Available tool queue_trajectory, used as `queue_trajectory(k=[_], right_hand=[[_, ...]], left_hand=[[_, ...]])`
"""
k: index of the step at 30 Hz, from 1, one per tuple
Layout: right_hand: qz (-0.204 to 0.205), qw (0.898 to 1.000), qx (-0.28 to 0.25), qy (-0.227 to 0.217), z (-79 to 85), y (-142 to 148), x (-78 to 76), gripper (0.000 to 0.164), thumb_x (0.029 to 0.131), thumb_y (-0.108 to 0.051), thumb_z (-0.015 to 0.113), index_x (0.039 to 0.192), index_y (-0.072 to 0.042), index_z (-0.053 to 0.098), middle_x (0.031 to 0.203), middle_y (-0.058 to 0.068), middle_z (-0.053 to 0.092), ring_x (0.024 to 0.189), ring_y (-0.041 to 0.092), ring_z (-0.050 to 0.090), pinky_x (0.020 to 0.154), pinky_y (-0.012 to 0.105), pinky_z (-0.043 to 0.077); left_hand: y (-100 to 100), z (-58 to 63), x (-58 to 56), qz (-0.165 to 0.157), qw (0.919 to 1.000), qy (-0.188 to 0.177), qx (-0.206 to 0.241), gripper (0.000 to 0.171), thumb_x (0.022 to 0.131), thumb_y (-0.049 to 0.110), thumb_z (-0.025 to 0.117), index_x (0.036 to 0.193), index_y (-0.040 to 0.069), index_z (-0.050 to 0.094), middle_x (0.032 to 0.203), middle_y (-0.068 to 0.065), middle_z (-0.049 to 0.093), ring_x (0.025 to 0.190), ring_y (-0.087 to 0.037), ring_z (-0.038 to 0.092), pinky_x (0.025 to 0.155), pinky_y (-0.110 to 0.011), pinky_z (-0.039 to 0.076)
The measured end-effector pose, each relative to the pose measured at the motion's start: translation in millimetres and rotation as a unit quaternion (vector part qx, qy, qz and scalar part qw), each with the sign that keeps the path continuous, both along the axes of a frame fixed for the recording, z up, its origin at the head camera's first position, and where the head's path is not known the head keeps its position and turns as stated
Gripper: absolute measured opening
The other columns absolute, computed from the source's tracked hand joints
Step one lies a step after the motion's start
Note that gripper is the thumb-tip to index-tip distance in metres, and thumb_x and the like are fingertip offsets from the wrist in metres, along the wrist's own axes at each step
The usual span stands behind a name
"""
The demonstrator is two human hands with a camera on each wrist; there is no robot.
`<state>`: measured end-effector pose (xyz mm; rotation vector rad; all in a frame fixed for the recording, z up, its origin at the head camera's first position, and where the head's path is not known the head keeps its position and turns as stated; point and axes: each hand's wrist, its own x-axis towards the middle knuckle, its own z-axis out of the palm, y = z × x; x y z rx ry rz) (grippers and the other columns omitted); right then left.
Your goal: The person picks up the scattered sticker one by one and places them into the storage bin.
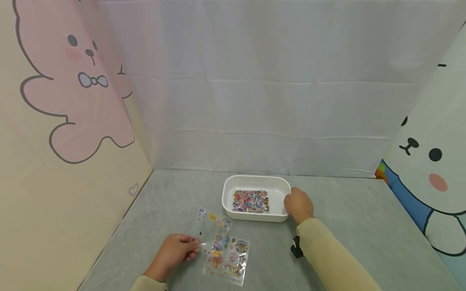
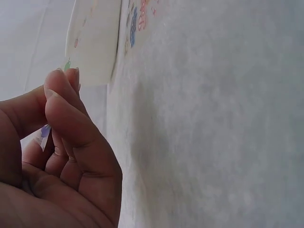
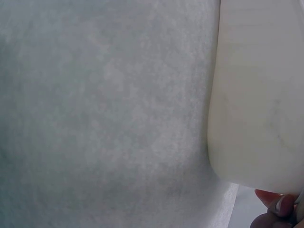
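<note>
Between thumb and fingertips, my left hand (image 1: 178, 250) pinches the edge of a clear sticker sheet (image 1: 210, 218) printed with small colourful figures. Beneath and in front of it, another clear sticker sheet (image 1: 234, 262) lies on the table, partly overlapped. My right hand (image 1: 299, 205) grips the right end of a white plastic tray (image 1: 256, 217); in the right wrist view only some fingertips (image 3: 285, 205) show at the tray's end. Inside the tray lies a densely printed, colourful sticker sheet (image 1: 251, 201). How many sheets are stacked there I cannot tell.
The grey tabletop (image 1: 349, 218) runs back to a white cloth wall (image 1: 276, 89). Cloth with a pink bear (image 1: 83, 109) hangs on the left, and one with a white bear (image 1: 422, 178) on the right. A small black object (image 1: 296, 247) sits by the right sleeve.
</note>
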<state>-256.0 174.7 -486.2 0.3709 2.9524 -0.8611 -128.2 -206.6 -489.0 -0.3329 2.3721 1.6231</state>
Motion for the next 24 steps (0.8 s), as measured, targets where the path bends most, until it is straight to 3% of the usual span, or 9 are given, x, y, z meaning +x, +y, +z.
queue_trajectory(k=[11, 24], right_hand=[[-0.011, 1.000, -0.005, -0.009, 3.6, -2.9, 1.7, 0.045, 0.101, -0.010, 0.044, 0.138, 0.012, 0.055, 0.133, 0.031, 0.060, 0.120, 0.045, 0.060, 0.099, 0.058, 0.047], [-0.004, 1.000, -0.002, -0.010, 4.7, -1.6, 2.1, 0.046, 0.101, -0.011, 0.044, 0.140, 0.013, 0.052, 0.137, 0.032, 0.057, 0.124, 0.047, 0.057, 0.102, 0.059, 0.045]], left_hand=[[15.7, -1.6, -8.6, -0.007, 0.9974, 0.018, 0.069, 0.023, 0.094, 0.012, 0.075, 0.096, -0.011, 0.073, 0.077, -0.010, 0.072, 0.061, -0.014, 0.063, 0.058, -0.030, 0.054], [41.1, 19.5, -27.4, -0.043, 0.9929, 0.033, 0.106, 0.028, 0.097, 0.015, 0.072, 0.102, -0.013, 0.072, 0.081, -0.009, 0.073, 0.067, -0.014, 0.067, 0.065, -0.031, 0.057]])
